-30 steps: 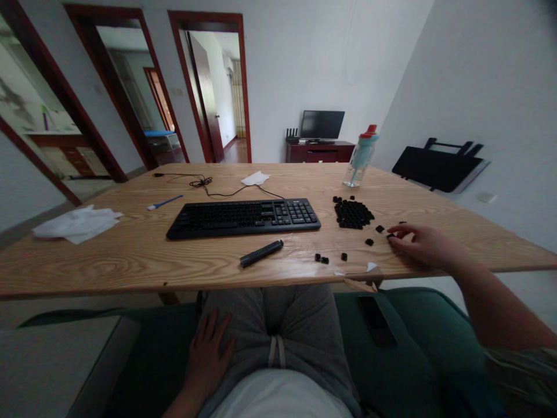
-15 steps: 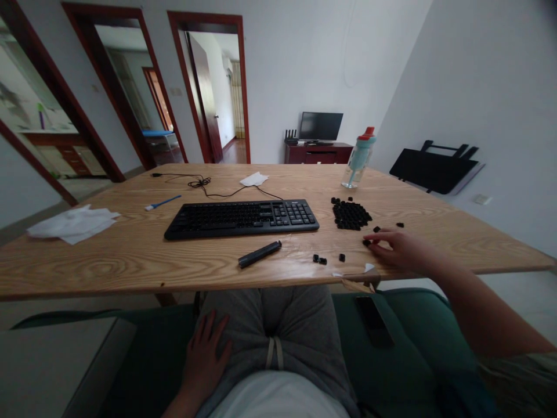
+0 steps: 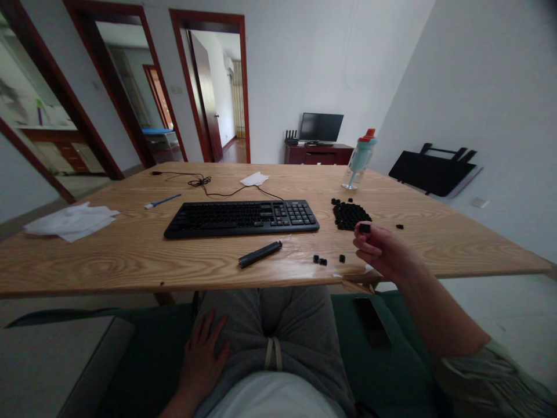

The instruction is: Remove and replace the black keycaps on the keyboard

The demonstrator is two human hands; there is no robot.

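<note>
The right hand pinches a keycap above the counter. The left hand lies spread on the thigh.

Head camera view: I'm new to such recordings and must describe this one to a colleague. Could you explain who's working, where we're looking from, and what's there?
There is no machine, just a person's two bare hands. The camera sits on their head, looking forward and down. On the wooden table lie a black keyboard, a dark stick-shaped object, a blue-handled brush, white tissues and a cluster of small black pieces, seemingly keycaps, with loose ones nearby. A bottle stands beyond the cluster. The right hand holds up one black piece; the left hand rests on the person's thigh.
</note>
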